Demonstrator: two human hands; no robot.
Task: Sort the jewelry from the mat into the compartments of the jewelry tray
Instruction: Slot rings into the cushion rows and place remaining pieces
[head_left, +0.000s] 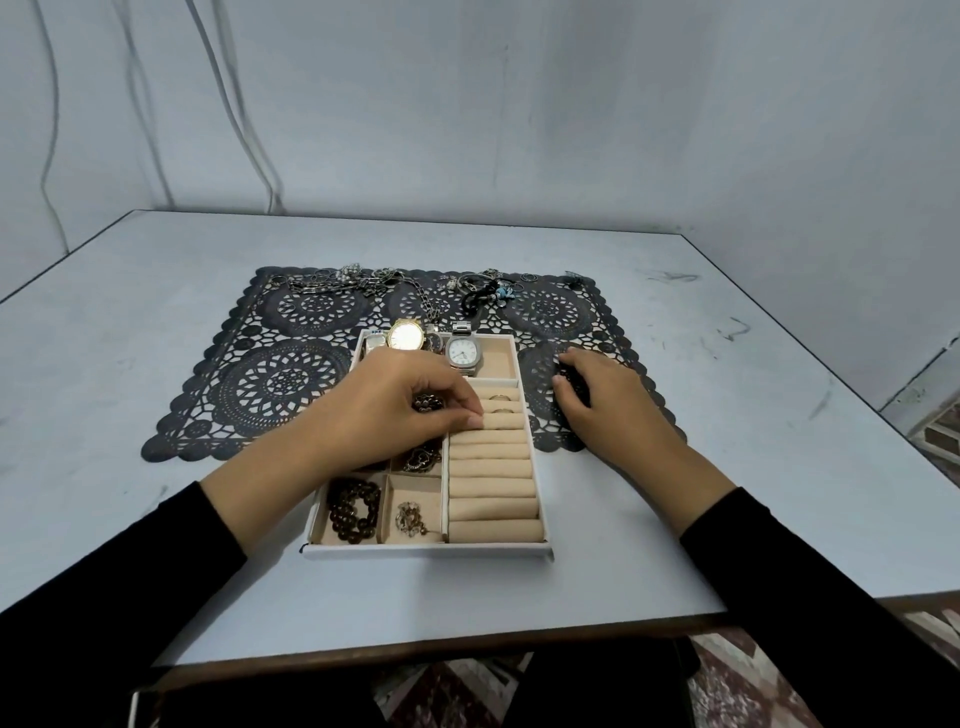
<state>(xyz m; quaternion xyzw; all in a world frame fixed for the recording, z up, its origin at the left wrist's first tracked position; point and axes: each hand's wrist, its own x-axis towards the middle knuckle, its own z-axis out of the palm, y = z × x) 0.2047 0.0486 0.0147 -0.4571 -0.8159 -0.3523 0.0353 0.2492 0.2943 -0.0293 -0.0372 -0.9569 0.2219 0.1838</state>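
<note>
Left hand (405, 410) pinches one dark bracelet (428, 402) over the jewelry tray (426, 550); right hand (602, 405) grips dark beads (571, 382); two rings (500, 397) sit slotted.

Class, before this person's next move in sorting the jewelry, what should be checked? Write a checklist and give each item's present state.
1. Left hand pinches a dark chain piece over the jewelry tray: ok.
2. Compartment under that piece is free: cannot tell, the hand hides it.
3. Right hand on the mat holds something: cannot tell.
4. Ring rolls have free slots: ok.
5. Far edge of the mat cleared: not ok, necklaces lie unsorted.
</note>
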